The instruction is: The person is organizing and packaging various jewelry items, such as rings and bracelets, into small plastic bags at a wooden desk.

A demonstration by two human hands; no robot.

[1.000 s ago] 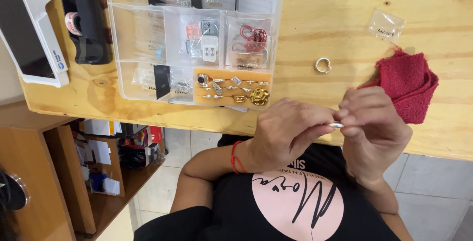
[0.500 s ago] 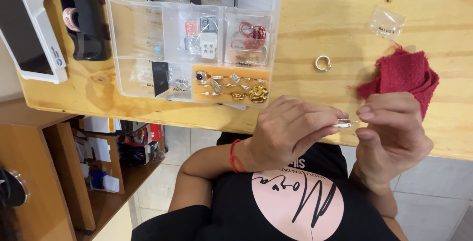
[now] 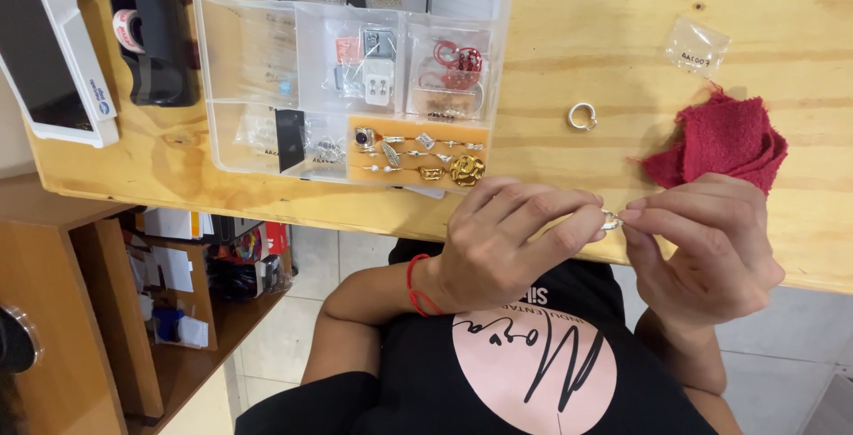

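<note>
A small silver ring sits pinched right between the two hands' fingertips, just over the near edge of the pale wooden table. The left hand, red cord at its wrist, curls closed on it from one side while the right hand nips it thumb to forefinger from the other. Just beyond lie a crumpled red cloth, another loose silver ring and a clear plastic compartment box of jewellery.

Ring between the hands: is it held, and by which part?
Yes: small silver ring, pinched at its rim between fingertips of left hand and right hand.
</note>
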